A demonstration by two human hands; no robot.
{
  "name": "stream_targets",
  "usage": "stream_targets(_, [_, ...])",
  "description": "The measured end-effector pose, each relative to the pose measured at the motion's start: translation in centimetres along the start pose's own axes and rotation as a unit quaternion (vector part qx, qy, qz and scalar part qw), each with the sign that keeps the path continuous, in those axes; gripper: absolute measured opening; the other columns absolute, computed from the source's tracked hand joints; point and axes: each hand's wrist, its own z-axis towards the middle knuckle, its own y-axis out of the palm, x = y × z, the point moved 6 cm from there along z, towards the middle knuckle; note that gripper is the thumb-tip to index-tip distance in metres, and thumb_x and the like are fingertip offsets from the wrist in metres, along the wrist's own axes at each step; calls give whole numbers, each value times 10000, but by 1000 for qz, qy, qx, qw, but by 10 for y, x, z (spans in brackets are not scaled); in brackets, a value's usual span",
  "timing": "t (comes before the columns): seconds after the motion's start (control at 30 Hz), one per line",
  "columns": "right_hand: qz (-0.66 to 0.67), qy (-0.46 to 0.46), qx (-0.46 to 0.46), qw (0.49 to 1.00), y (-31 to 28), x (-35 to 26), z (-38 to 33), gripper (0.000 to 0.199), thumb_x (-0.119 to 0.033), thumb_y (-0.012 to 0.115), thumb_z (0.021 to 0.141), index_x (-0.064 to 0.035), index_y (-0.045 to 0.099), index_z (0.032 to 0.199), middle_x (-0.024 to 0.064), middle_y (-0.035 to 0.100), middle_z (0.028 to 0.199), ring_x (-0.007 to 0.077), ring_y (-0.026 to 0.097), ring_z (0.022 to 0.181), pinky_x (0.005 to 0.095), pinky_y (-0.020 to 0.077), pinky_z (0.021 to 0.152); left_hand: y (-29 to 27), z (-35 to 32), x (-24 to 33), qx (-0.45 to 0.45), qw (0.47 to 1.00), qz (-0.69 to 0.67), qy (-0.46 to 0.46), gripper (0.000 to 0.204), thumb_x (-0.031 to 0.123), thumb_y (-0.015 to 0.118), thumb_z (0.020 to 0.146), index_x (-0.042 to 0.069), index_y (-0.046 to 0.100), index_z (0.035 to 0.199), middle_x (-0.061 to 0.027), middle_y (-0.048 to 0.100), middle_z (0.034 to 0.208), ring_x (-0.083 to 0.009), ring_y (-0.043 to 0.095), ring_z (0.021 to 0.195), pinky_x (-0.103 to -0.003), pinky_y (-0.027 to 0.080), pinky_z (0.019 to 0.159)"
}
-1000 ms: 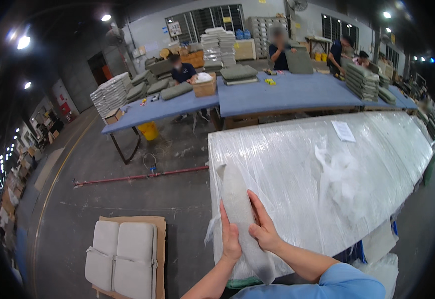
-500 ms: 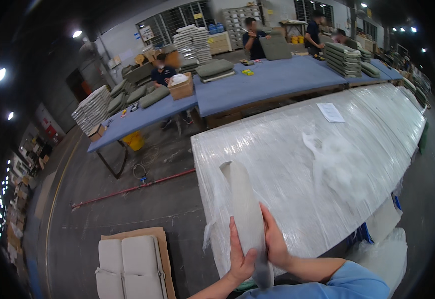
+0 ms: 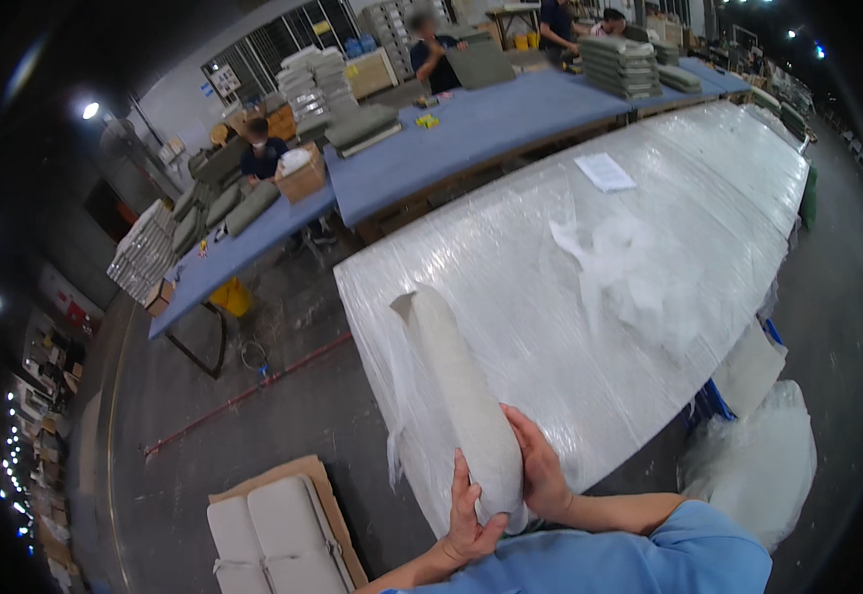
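Observation:
A long, narrow, pale grey cloth cushion (image 3: 463, 396) slants over the near left part of a table wrapped in clear plastic (image 3: 521, 287). A loose cloth flap (image 3: 404, 308) sticks out at its far end. My left hand (image 3: 469, 513) holds the cushion's near end from the left, fingers along its side and thumb at the bottom. Against the right side presses my right hand (image 3: 540, 467), its fingers partly hidden behind the cushion. I cannot tell whether the cushion's underside touches the plastic.
White fluffy stuffing (image 3: 639, 272) and a paper sheet (image 3: 605, 172) lie on the wrapped table. Tied pale cushions (image 3: 278, 530) rest on cardboard (image 3: 325, 485) at the lower left. Beyond stand blue-topped tables (image 3: 491, 117) with green-grey cushion stacks (image 3: 620, 67) and several people. A plastic-wrapped bundle (image 3: 763, 465) sits at right.
The cushion has tipped further left and away, showing more of its length. My hands are now closer to its near end. The whole view has shifted and turned slightly.

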Motion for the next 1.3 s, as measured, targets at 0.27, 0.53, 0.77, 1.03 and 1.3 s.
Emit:
stream_targets(0.27, [-146,128,-9,981,-5,4,-2,715,-453,364,1174,-12,210,1714,170,242,1763,275,196,1638,403,153,1326,6,51,37,107,906,-264,-313,993,640,475,1084,102,-33,1746,-186,129,1787,-327,261,1615,-456,256,1305])
stream_targets(0.53, [-115,255,27,960,19,-7,19,809,-584,265,1167,-28,109,1733,199,109,1799,304,93,1668,426,105,1343,-4,67,27,167,849,-273,-419,656,497,226,1189,206,81,1759,-111,214,1779,-295,320,1590,-441,320,1289])
stream_targets(0.77, [-238,180,-1,954,28,-17,23,786,-515,386,1162,-13,157,1723,239,195,1766,362,148,1655,437,165,1326,-2,65,17,168,886,-231,-366,667,509,210,1185,199,77,1759,-134,230,1768,-284,324,1584,-419,316,1284])
stream_targets(1.03, [-395,46,-125,909,32,-36,12,843,-444,489,1118,49,139,1705,274,154,1768,414,118,1656,506,137,1329,13,30,-5,117,956,22,-269,804,518,329,1142,72,38,1744,-197,200,1770,-314,277,1606,-392,260,1294])
stream_targets(1.3, [-69,172,-9,983,-20,10,8,837,-572,341,1156,-14,98,1730,225,156,1783,328,158,1654,430,136,1333,12,50,-18,202,881,-186,-387,724,498,265,1181,105,54,1752,-146,155,1796,-301,239,1624,-409,228,1314])
